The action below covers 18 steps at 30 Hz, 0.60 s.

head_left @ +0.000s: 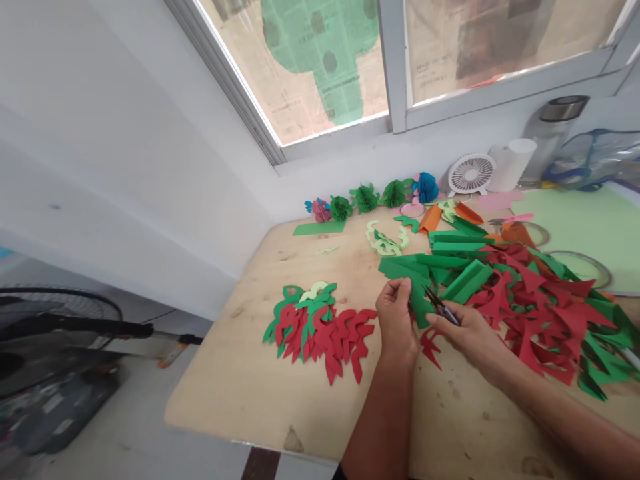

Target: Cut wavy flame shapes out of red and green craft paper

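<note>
My left hand (397,319) pinches the edge of a piece of green paper (421,299) above the wooden table. In my right hand (464,335) is a pair of scissors (440,307), their blades pointing left at that paper. Whether the blades touch it I cannot tell. To the left of my hands lies a pile of red and green cut paper shapes (320,337). A large heap of red paper scraps (545,300) spreads to the right, with green paper strips (465,280) among and behind it. A small red scrap (431,348) lies just below the paper I hold.
Paper ornaments (367,198) line the wall at the back of the wooden table (235,393). A small white fan (472,174), a bottle (553,137) and pale green sheets (575,220) stand or lie at the back right. A floor fan (60,333) is beyond the left edge.
</note>
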Each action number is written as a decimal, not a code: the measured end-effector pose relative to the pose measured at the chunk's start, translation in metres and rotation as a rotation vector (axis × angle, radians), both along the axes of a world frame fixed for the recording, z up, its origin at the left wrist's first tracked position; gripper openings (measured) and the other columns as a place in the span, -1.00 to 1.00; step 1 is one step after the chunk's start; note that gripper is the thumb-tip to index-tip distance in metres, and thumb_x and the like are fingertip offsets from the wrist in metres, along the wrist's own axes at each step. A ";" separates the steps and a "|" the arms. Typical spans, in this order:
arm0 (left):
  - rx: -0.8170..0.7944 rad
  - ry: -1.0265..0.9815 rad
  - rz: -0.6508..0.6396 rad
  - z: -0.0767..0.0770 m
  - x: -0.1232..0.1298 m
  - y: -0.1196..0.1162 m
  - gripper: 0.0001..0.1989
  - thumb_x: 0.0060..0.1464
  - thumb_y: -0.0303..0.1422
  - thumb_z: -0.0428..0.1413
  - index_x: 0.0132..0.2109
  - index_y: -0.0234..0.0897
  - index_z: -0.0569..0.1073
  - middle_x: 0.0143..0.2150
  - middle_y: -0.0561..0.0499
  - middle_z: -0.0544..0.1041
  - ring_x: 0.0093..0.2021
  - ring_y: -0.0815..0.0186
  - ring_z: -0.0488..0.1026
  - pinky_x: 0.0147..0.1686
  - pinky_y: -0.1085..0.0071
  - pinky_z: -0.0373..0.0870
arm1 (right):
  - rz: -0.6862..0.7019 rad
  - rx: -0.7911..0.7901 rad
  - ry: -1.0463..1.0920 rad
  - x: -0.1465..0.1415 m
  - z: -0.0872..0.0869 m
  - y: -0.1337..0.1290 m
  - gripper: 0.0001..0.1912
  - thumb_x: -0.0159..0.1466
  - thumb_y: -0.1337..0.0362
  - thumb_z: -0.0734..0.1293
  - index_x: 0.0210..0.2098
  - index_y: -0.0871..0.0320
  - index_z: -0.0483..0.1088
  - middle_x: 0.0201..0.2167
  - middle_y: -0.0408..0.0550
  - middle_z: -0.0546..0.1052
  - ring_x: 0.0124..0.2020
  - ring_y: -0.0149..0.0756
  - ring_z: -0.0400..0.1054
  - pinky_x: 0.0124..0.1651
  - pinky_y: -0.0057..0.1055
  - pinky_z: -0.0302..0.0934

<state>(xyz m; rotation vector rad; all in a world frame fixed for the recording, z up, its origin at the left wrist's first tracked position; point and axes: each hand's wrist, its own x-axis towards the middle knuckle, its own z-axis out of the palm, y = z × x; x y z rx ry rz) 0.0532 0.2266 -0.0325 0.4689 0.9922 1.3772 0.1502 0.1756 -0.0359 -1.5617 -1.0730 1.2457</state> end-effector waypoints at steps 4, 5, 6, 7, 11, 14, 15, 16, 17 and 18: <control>-0.006 -0.001 -0.001 -0.002 0.000 0.000 -0.65 -0.32 -0.22 0.30 -0.43 -0.29 0.34 -0.51 0.12 0.41 -0.56 0.48 0.33 -0.50 0.52 0.29 | -0.104 -0.005 0.041 0.004 0.000 0.003 -0.65 -0.01 0.02 0.37 -0.60 0.11 0.19 -0.73 -0.33 0.06 -0.70 -0.51 -0.14 -0.66 -0.51 -0.24; -0.009 0.008 -0.034 -0.001 0.000 0.000 -0.65 -0.33 -0.22 0.30 -0.43 -0.29 0.34 -0.52 0.11 0.42 -0.58 0.47 0.32 -0.54 0.52 0.27 | -0.135 0.000 0.062 0.006 0.001 0.003 -0.66 -0.01 0.02 0.37 -0.58 0.12 0.22 -0.73 -0.33 0.07 -0.70 -0.51 -0.12 -0.65 -0.51 -0.22; -0.011 0.025 -0.081 -0.001 0.000 -0.001 -0.65 -0.34 -0.23 0.30 -0.44 -0.30 0.35 -0.53 0.11 0.42 -0.61 0.47 0.31 -0.58 0.52 0.25 | -0.166 0.011 0.078 0.008 0.002 0.004 -0.67 0.00 0.02 0.38 -0.55 0.13 0.25 -0.72 -0.33 0.10 -0.69 -0.50 -0.10 -0.64 -0.51 -0.19; -0.014 0.048 -0.142 0.000 0.001 -0.002 -0.66 -0.33 -0.23 0.30 -0.44 -0.31 0.36 -0.55 0.10 0.42 -0.63 0.47 0.29 -0.62 0.52 0.22 | -0.196 0.028 0.091 0.011 0.004 0.005 -0.68 -0.01 0.03 0.39 -0.53 0.14 0.28 -0.71 -0.31 0.14 -0.68 -0.49 -0.05 -0.63 -0.50 -0.15; -0.019 0.189 -0.325 0.003 0.001 -0.006 -0.72 -0.31 -0.24 0.28 -0.47 -0.36 0.44 -0.62 0.05 0.43 -0.66 0.46 0.29 -0.62 0.51 0.20 | -0.309 0.114 0.092 0.018 0.010 0.007 -0.67 -0.03 0.03 0.41 -0.52 0.17 0.34 -0.62 -0.21 0.29 -0.60 -0.42 0.11 -0.55 -0.46 0.01; -0.018 0.226 -0.339 0.002 0.002 -0.007 -0.74 -0.29 -0.25 0.28 -0.52 -0.37 0.45 -0.65 0.02 0.43 -0.66 0.44 0.31 -0.61 0.50 0.20 | -0.336 0.132 0.089 0.018 0.013 0.006 -0.63 -0.02 -0.01 0.41 -0.53 0.17 0.32 -0.63 -0.22 0.27 -0.60 -0.42 0.10 -0.55 -0.46 0.01; -0.016 0.222 -0.329 0.002 0.003 -0.007 -0.74 -0.28 -0.24 0.27 -0.53 -0.37 0.45 -0.65 0.02 0.43 -0.66 0.43 0.31 -0.61 0.49 0.21 | -0.326 0.133 0.105 0.017 0.013 0.006 -0.62 -0.01 -0.04 0.40 -0.55 0.15 0.29 -0.66 -0.24 0.23 -0.62 -0.44 0.06 -0.57 -0.47 -0.02; -0.016 0.211 -0.308 0.001 0.003 -0.006 -0.74 -0.28 -0.23 0.27 -0.53 -0.37 0.45 -0.65 0.01 0.44 -0.66 0.43 0.31 -0.61 0.49 0.21 | -0.307 0.133 0.130 0.016 0.014 0.005 -0.59 0.01 -0.06 0.38 -0.58 0.14 0.25 -0.68 -0.26 0.19 -0.65 -0.46 0.01 -0.60 -0.48 -0.07; -0.017 0.190 -0.275 0.000 0.003 -0.006 -0.73 -0.28 -0.22 0.27 -0.52 -0.37 0.46 -0.64 0.01 0.44 -0.66 0.43 0.32 -0.60 0.49 0.22 | -0.282 0.131 0.161 0.015 0.014 0.004 -0.56 0.04 -0.09 0.36 -0.61 0.12 0.20 -0.70 -0.28 0.14 -0.67 -0.48 -0.04 -0.63 -0.49 -0.13; -0.019 0.159 -0.237 0.000 0.003 -0.005 -0.72 -0.28 -0.22 0.27 -0.52 -0.37 0.46 -0.63 0.01 0.45 -0.65 0.44 0.32 -0.60 0.49 0.22 | -0.255 0.125 0.198 0.013 0.014 0.003 -0.53 0.07 -0.11 0.33 -0.63 0.11 0.15 -0.72 -0.30 0.10 -0.69 -0.49 -0.10 -0.65 -0.48 -0.20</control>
